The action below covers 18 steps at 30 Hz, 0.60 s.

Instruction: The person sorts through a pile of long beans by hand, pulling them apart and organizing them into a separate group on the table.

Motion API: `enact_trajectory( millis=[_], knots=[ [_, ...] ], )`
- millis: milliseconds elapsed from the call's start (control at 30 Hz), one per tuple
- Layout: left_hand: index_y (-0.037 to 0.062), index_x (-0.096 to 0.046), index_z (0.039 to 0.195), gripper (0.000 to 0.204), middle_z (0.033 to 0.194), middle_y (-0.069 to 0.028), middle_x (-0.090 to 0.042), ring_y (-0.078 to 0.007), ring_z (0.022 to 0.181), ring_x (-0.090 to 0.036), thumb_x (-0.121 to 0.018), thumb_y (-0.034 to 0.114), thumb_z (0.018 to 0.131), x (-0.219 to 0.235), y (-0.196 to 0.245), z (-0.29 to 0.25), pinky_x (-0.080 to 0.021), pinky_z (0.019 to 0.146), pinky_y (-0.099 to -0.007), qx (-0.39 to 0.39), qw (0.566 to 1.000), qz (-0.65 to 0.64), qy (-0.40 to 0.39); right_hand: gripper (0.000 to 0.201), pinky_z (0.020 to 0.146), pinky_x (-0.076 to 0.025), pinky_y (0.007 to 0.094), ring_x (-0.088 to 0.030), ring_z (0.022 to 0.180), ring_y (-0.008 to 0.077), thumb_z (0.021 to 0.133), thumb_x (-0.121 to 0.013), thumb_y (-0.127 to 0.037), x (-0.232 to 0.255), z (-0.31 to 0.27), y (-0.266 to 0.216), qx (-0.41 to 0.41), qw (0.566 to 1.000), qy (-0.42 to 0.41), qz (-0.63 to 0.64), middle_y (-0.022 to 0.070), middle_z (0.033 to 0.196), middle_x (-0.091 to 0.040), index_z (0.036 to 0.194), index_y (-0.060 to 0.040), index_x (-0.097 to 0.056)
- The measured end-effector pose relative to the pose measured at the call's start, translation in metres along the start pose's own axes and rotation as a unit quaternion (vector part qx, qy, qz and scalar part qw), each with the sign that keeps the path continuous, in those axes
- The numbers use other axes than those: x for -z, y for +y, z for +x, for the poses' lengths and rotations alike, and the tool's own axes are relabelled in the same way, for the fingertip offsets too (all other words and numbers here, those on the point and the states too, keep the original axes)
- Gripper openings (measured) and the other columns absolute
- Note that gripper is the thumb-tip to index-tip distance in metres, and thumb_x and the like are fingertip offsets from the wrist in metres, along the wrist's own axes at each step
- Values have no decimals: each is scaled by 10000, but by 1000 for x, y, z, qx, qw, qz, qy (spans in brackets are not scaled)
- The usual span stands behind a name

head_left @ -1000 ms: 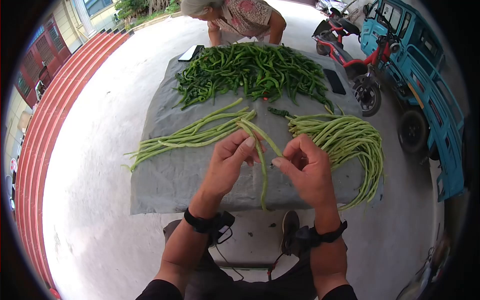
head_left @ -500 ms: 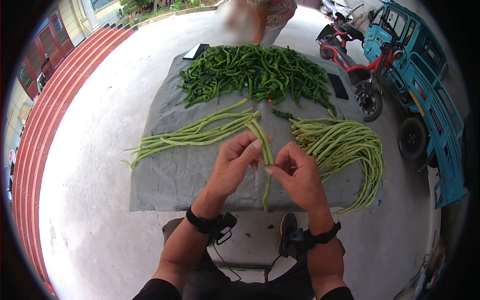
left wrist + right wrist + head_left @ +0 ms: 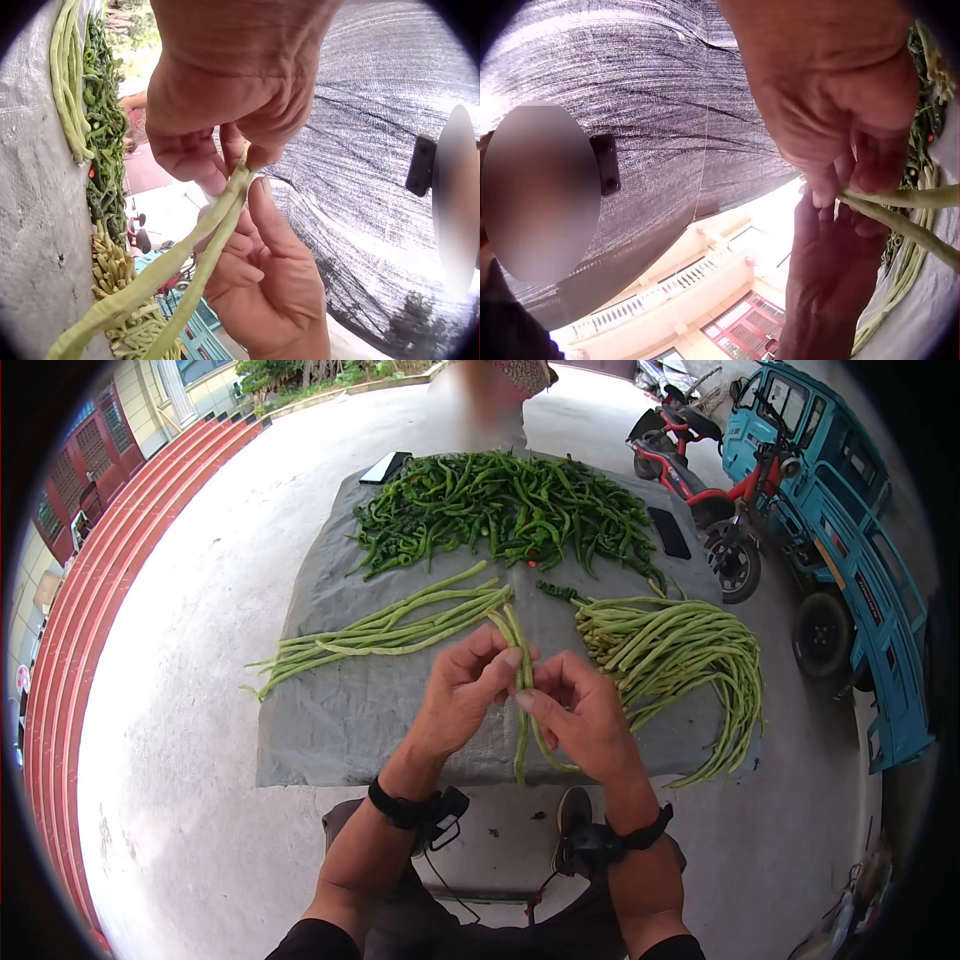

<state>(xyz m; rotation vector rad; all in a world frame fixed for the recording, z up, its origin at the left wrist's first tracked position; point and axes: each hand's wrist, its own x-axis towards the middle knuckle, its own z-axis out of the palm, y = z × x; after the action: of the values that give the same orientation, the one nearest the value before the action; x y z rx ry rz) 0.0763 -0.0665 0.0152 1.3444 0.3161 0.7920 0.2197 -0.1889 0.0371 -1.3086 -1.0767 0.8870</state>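
My left hand [image 3: 455, 695] pinches a pair of pale green long beans [image 3: 521, 745] between thumb and fingers, over the near middle of the grey cloth. Right beside it, my right hand [image 3: 588, 722] grips the same beans, its thumb close to the left thumb. The bean ends hang toward the near edge, one curving under the right hand. In the left wrist view the two held beans [image 3: 169, 270] run side by side from the fingertips. A small row of long beans [image 3: 390, 622] lies to the left; a larger bundle of long beans [image 3: 690, 640] lies to the right.
A heap of green peppers [image 3: 500, 510] covers the far part of the cloth [image 3: 330, 730]. Phones lie at its left [image 3: 385, 467] and right [image 3: 669, 533]. Another person [image 3: 500, 410] stands beyond. A red scooter [image 3: 700, 485] and blue three-wheeler [image 3: 850, 540] are at the right.
My right hand has moved left and come up against my left hand. The held beans, spread apart before, now lie together. The person across the table has shifted and straightened up.
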Motion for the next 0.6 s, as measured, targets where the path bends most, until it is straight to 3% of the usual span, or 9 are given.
enact_trajectory(
  millis=[233, 333, 433, 600],
  knots=[
    [46, -737, 1146, 189, 989, 24, -685, -26, 799, -573, -625, 181, 1075, 3, -3, -1, -445, 676, -211, -26, 999, 37, -15, 148, 491, -430, 228, -571, 603, 32, 1002, -750, -125, -10, 0, -2, 16, 999, 27, -22, 13, 819, -698, 1016, -8, -661],
    [48, -745, 1135, 144, 1079, 17, -549, -60, 862, -546, -677, 147, 1056, 4, 0, -2, -435, 718, -229, -12, 999, 16, -29, 151, 493, -438, 235, -572, 589, 41, 1004, -750, -129, -11, 1, 1, 21, 999, 31, -16, 17, 817, -695, 1013, -7, -662],
    [33, -713, 1245, 267, 1183, -18, -664, -70, 973, -617, -627, 231, 1089, 1, 0, -1, -509, 790, -239, -53, 997, 51, -28, 154, 507, -454, 240, -581, 596, 50, 1012, -743, -131, -9, 1, 0, 11, 1000, 20, -11, 17, 814, -686, 1040, -4, -661],
    [3, -610, 1383, 470, 1227, -44, -660, -133, 1090, -630, -504, 390, 1139, -5, -1, -3, -503, 976, -325, -13, 996, 13, -83, 148, 572, -529, 247, -615, 654, 64, 1042, -694, -121, -4, -2, -12, 16, 997, 46, 63, 21, 830, -664, 1112, 0, -646]
  ],
)
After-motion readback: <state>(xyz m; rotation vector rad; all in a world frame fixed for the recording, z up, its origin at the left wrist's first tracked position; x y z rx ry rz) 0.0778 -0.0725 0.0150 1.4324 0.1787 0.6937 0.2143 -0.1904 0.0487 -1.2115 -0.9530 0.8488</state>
